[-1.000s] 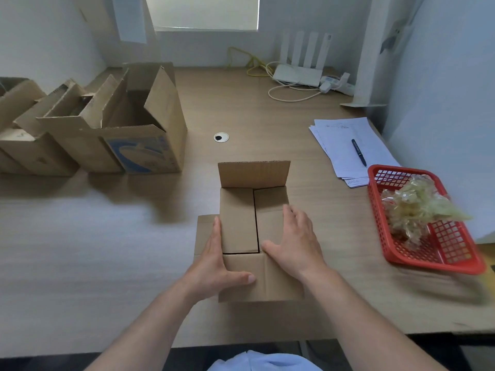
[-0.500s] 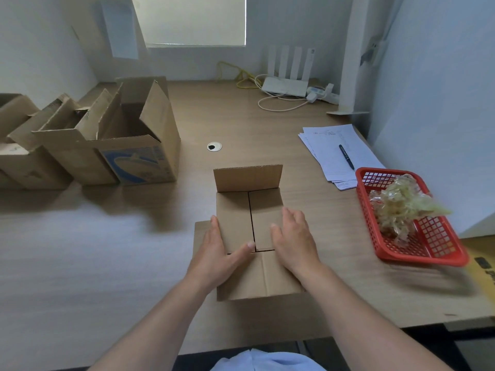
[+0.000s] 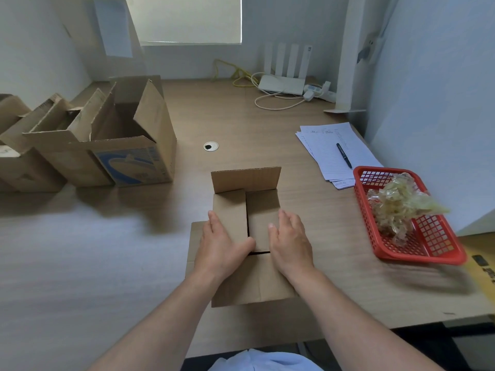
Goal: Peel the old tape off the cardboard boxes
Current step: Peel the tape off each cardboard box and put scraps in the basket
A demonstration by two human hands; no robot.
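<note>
Since a second ago both hands have slid forward off the near flap. The left hand (image 3: 223,243) and right hand (image 3: 290,242) now lie flat, fingers straight and gripping nothing, on the two inner flaps of the small box (image 3: 254,279) by the desk's (image 3: 107,250) front edge. No tape shows on this face, so it looks stripped; peeled tape (image 3: 396,204) sits in the basket (image 3: 428,253) at the right edge.

A wooden table (image 3: 241,124) is shown. Set on it are a small cardboard box (image 3: 251,279) (centre, near edge), open boxes (image 3: 80,162) at left, paper sheets (image 3: 326,151) and a red basket (image 3: 417,257) at right, and a router (image 3: 281,85) at rear.
</note>
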